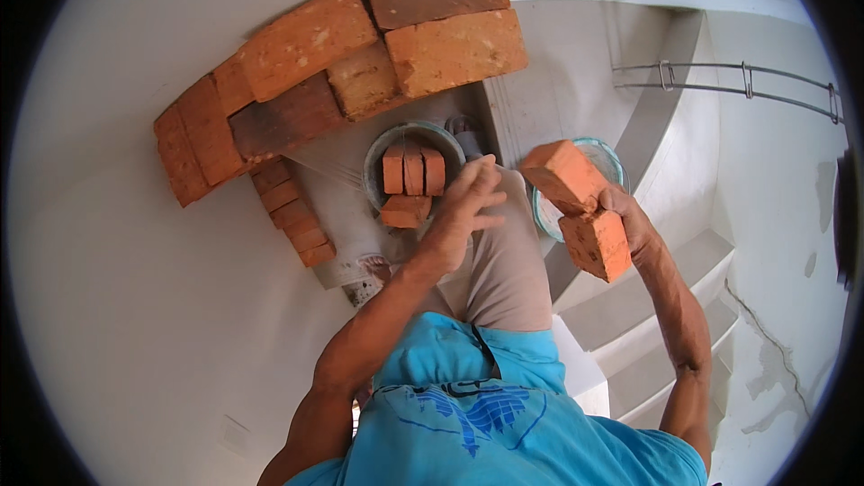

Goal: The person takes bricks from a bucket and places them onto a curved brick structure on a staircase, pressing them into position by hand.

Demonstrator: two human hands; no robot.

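Observation:
My right hand (pixel 630 220) grips two orange bricks, an upper one (pixel 558 171) and a lower one (pixel 594 247), held over a pale bucket (pixel 610 162) that they partly hide. My left hand (pixel 463 202) is raised with its fingers apart and nothing in it, above my leg and just right of a grey bucket (pixel 373 162) holding several bricks (pixel 414 169). Beyond both hands, large reddish-brown bricks (pixel 315 45) are stacked in a curved row, with a smaller row of bricks (pixel 288 211) below its left part.
Pale stair steps (pixel 657 297) run along the right, beside a cracked white wall (pixel 765 360). A curved metal rack (pixel 711 76) juts out at the upper right. A white wall (pixel 108 288) fills the left. My legs (pixel 504 261) reach up between the buckets.

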